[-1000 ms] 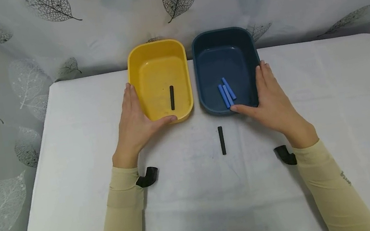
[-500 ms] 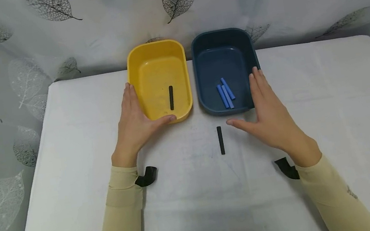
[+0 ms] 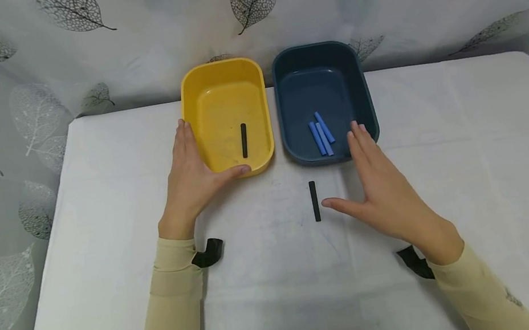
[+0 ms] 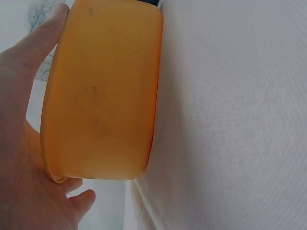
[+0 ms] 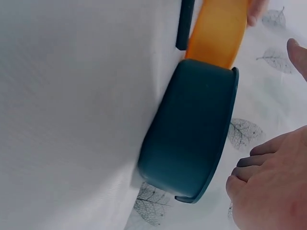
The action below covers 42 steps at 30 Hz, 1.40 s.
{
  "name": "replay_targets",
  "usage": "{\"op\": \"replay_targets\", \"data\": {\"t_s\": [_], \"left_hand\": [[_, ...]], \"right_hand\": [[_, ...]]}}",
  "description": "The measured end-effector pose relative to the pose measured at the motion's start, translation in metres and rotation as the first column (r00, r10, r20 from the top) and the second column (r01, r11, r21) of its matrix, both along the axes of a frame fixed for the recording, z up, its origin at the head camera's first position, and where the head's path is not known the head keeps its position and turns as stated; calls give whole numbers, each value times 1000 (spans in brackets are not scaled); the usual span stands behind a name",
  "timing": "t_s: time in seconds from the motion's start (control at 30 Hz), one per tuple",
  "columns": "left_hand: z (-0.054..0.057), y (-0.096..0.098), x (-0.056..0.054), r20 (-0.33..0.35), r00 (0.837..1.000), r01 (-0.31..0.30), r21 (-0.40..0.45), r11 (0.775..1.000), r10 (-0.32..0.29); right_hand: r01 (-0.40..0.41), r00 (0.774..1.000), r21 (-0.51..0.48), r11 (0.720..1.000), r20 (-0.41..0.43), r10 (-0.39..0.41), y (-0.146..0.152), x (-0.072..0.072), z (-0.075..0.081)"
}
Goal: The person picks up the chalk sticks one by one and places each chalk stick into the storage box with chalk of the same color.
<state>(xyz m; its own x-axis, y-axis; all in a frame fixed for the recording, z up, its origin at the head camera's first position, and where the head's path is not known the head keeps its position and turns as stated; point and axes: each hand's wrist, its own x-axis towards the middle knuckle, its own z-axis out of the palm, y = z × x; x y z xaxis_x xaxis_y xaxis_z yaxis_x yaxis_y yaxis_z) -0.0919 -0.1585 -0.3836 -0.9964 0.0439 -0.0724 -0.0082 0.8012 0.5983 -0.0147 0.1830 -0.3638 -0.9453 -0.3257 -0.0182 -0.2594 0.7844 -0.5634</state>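
My left hand (image 3: 189, 180) rests against the left near corner of a yellow plastic bin (image 3: 220, 102), its straight fingers along the side and the thumb at the front rim. Inside that bin lies a thin black stick (image 3: 244, 140). To its right stands a dark blue bin (image 3: 318, 93) with several slim blue sticks (image 3: 317, 138) in it. Another black stick (image 3: 315, 201) lies on the white cloth in front of the bins. My right hand (image 3: 388, 191) holds nothing; its fingers are extended near the blue bin's front right corner, thumb spread close beside the stick.
White cloth covers the table (image 3: 284, 289). Behind the bins hangs a leaf-patterned curtain (image 3: 147, 45), which also shows at the left. A dark strap piece (image 3: 208, 253) sticks out by the left wrist, and a similar one (image 3: 416, 263) by the right.
My right hand has let go of the blue bin's side and drawn back toward me, its thumb coming beside the black stick on the table. The left hand stays put.
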Motion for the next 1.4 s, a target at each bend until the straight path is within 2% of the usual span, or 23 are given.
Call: {"op": "replay_targets", "data": {"t_s": [0.37,0.77,0.93,1.2,1.4], "left_hand": [[1,0,1,8,1000,-1,2,1000,1],[1,0,1,7,1000,-2,-3,1000,3],[1,0,1,1,1000,-1,3,1000,1],[0,-1,1,1,1000,-2,6,1000,2],[1,0,1,2,1000,-2,8,1000,2]], "right_hand": [[-25,1000,9,1000,-3,25,-1,16,-8],[-89,995,47,995,53,86,-14,29,-12],[-124,992,57,991,39,121,-18,34,-15],[-213,977,73,974,18,212,-21,30,-21],[-285,959,137,949,34,283,-23,21,-23]]}}
